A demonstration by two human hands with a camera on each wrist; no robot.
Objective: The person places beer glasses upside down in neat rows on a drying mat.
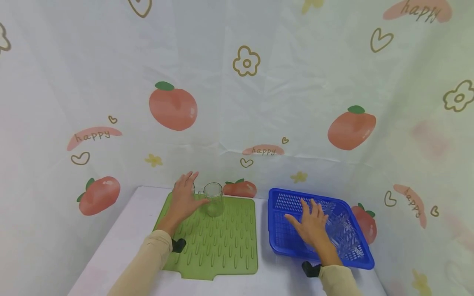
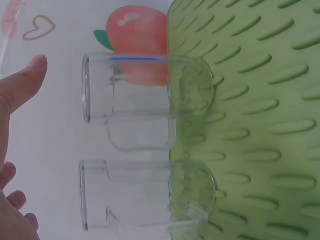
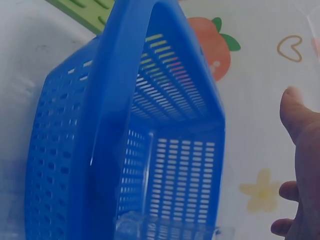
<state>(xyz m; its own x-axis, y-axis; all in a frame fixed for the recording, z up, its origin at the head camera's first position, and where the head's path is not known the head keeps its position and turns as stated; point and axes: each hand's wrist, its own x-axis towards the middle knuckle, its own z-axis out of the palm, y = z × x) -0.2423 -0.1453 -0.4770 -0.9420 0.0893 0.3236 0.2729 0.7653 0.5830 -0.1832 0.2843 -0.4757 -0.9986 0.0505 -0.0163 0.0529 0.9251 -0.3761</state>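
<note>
Two clear glass mugs stand upright at the back of a green drying mat (image 1: 229, 246). One mug (image 1: 213, 201) shows plainly in the head view; the other is mostly hidden behind my left hand (image 1: 184, 201). In the left wrist view both appear side by side, an upper mug (image 2: 145, 87) and a lower mug (image 2: 140, 197), each with a handle. My left hand is held near them, fingers spread and holding nothing. My right hand (image 1: 312, 224), also spread and empty, hovers over a blue plastic basket (image 1: 275, 246). Clear glassware (image 1: 344, 232) lies in the basket's right part.
The mat and basket sit side by side on a white table (image 1: 126, 238), with a narrow strip between them. A white curtain (image 1: 281, 90) printed with fruit, flowers and hearts rises behind the table and at both sides.
</note>
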